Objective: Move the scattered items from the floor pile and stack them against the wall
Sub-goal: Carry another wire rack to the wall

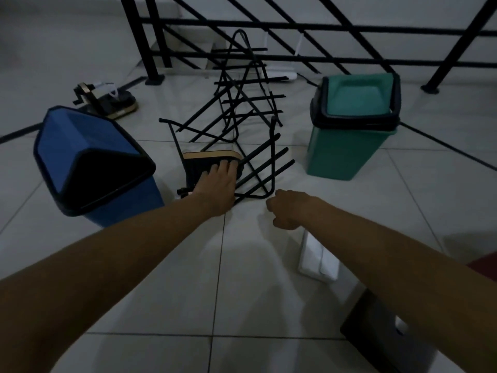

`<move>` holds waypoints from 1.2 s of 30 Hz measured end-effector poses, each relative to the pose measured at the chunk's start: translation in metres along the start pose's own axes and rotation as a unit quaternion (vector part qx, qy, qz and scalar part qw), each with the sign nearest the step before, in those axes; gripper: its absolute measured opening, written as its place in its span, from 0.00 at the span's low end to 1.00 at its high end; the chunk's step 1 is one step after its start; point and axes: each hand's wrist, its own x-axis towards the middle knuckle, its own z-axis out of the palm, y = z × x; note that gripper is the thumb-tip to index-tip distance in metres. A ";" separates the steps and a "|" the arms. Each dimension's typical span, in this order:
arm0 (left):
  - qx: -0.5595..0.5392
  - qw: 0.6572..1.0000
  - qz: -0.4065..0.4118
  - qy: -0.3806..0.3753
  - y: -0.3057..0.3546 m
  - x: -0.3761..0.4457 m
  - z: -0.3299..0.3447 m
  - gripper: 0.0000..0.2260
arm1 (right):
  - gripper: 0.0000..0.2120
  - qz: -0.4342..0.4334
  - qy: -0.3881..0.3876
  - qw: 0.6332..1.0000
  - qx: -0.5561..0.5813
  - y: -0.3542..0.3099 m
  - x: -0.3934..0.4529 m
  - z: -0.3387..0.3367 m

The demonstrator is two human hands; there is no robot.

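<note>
A black metal rack [250,109] lies tipped over on the white tiled floor in the middle of the view. A black sandal with a tan sole [207,160] sits inside its near end. My left hand [216,188] reaches onto the sandal, fingers laid over its top. My right hand [286,208] hovers just right of the rack's near corner, fingers curled under, holding nothing that I can see. A blue bin [88,162] lies tilted at the left. A green bin with a swing lid [352,127] stands at the right.
A black stair railing [269,25] runs across the back. Another sandal pair [107,96] lies at the back left. A white flat object [316,258] rests under my right forearm, and a dark box [382,335] sits at the lower right.
</note>
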 end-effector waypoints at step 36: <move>-0.368 0.920 0.049 0.129 0.020 0.026 -0.024 0.18 | 0.49 0.167 0.068 0.973 0.147 0.039 -0.026 -0.001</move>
